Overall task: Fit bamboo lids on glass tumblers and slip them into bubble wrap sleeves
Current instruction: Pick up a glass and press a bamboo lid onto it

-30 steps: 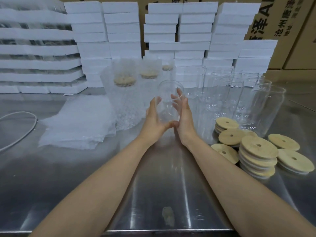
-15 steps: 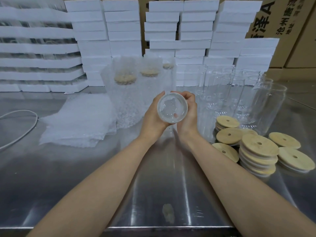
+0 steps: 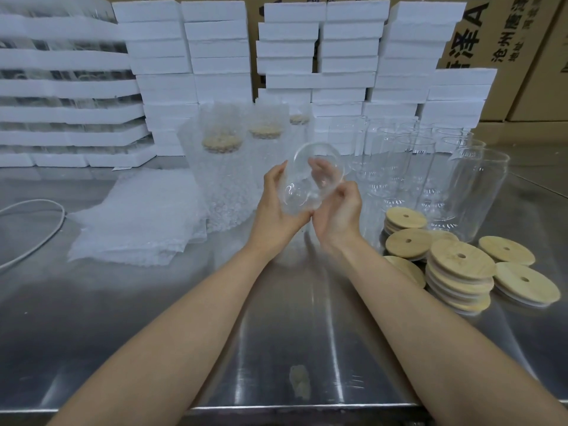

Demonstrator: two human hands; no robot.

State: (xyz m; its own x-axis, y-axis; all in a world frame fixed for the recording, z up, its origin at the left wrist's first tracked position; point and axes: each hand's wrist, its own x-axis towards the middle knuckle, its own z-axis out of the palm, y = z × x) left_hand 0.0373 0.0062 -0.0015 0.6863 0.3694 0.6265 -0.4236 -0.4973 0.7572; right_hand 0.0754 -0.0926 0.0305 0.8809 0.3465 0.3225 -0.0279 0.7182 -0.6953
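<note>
**While two hands cradle the tumbler (image 3: 310, 179), bamboo lids (image 3: 461, 265) wait**

Smooth steel bench (image 3: 276, 333) lies beneath the tumbler. Dimpled bubble wrap sleeves (image 3: 138, 219) sit left of it. Round bamboo lids stack right of it, nearer the right hand (image 3: 338, 213). Clear glass tilts, mouth up and away. Fingers of left hand (image 3: 276, 213) and right hand curl round it.

Soft overhead light is glaring in pale streaks on the steel table (image 3: 292, 333) toward its near edge; frame borders are bowing outward.
</note>
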